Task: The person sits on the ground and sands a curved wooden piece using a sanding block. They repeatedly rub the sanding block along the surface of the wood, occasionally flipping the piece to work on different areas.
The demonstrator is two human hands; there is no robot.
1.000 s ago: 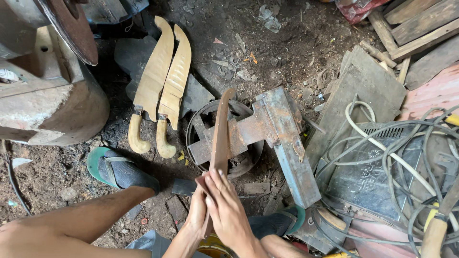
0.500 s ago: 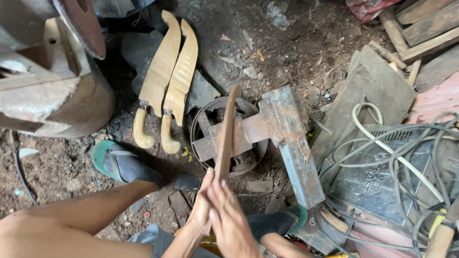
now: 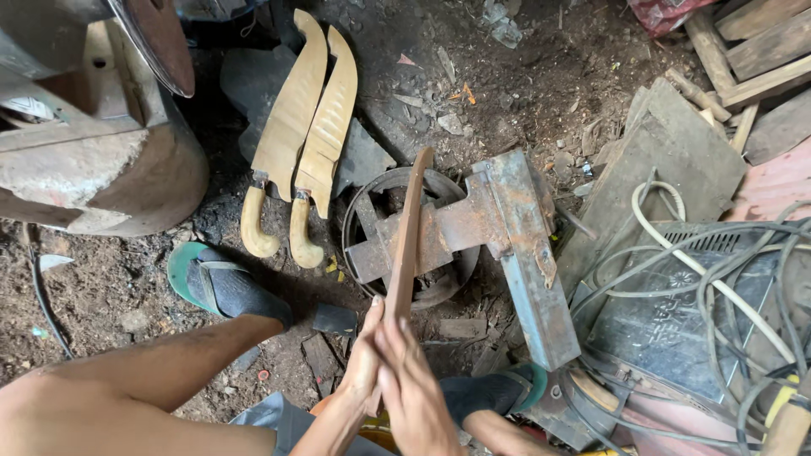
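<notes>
Both my hands hold one end of a long, rusty brown metal blade point(image 3: 408, 232) that points away from me. My left hand point(image 3: 365, 359) wraps the near end from the left; my right hand point(image 3: 414, 380) presses against it from the right. The blade lies edge-up over a rusty iron block point(image 3: 498, 215) set on a round metal ring point(image 3: 369, 198) on the dirt floor.
Two finished curved knives point(image 3: 306, 135) with pale handles lie side by side on the ground at upper left. A large metal drum base point(image 3: 101, 177) stands far left. My left foot wears a green sandal point(image 3: 198, 283). A grey machine with tangled cables point(image 3: 718, 287) sits right, wooden planks point(image 3: 752, 42) upper right.
The hands and the blade keep nearly the same pose; the view has shifted slightly, and the blade's tip sits a little further over the iron block.
</notes>
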